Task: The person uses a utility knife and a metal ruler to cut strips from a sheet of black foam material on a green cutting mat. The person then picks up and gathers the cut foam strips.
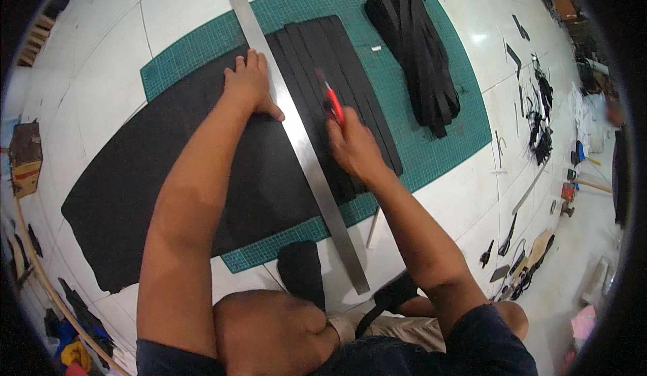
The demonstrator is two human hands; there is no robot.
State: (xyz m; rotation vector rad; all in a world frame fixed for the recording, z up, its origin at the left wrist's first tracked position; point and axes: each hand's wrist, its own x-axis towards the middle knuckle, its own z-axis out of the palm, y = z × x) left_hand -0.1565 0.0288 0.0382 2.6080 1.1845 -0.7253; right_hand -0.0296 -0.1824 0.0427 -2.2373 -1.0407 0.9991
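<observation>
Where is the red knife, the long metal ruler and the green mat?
red knife [333, 108], head view, on its red handle.
long metal ruler [317, 174], head view, mid-length of the blade.
green mat [431, 153], head view, bare right part.

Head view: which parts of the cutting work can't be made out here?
- Blade tip of the red utility knife: too small, and dark against the black sheet.
- Knife handle: wrapped by the right hand.
- Cut line beside the long metal ruler: black on black, not readable.
- Sheet under the left hand and forearm: covered.
- Small tools at the right rim: bent and tiny.
</observation>
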